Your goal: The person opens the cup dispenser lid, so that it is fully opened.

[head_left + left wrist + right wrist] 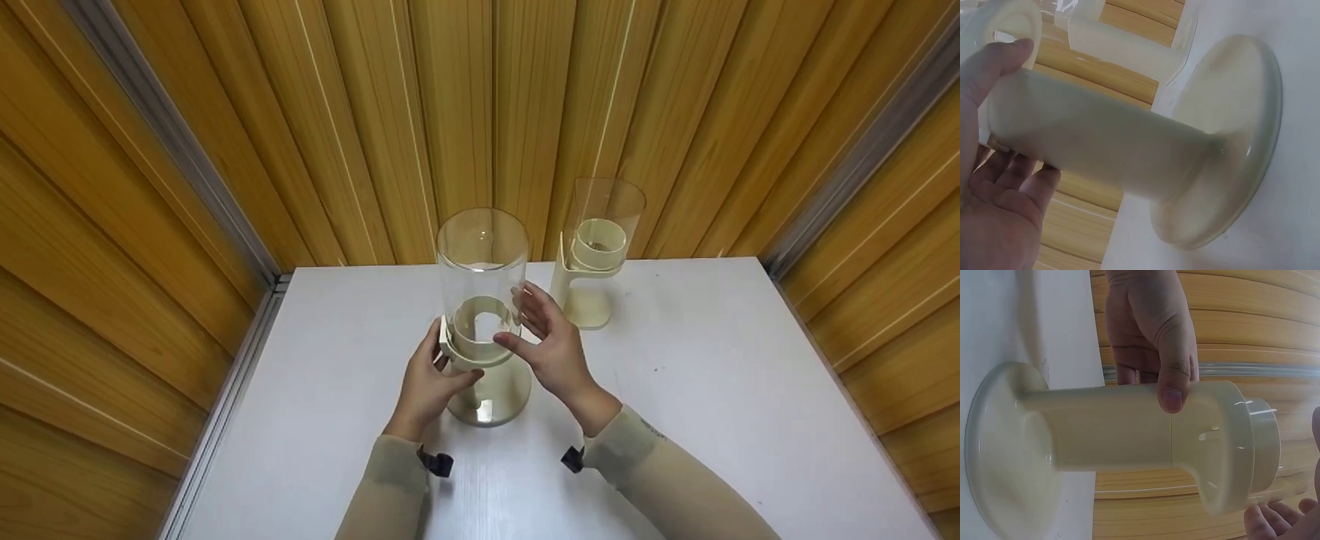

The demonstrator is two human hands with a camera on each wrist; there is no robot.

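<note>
A cream stand (491, 390) with a round base and a thick upright column (1095, 135) stands on the white table. Its ring-shaped top bears a short cream collar (480, 349), and around and above that rises a clear cylinder (484, 240). My left hand (429, 386) grips the top of the column, with the thumb (1174, 391) on one face and the fingers round the other side. Around the right side of the cylinder's lower part my right hand (555, 349) is cupped, thumb in front and fingers farther back; how firmly they press is unclear.
Behind, to the right, another cream stand (589, 307) carries a clear, upright cylinder (607, 199). Wood-look panels (525, 112) close off the back and both sides of the white table (690, 360). A metal rail (225, 420) runs along the left edge.
</note>
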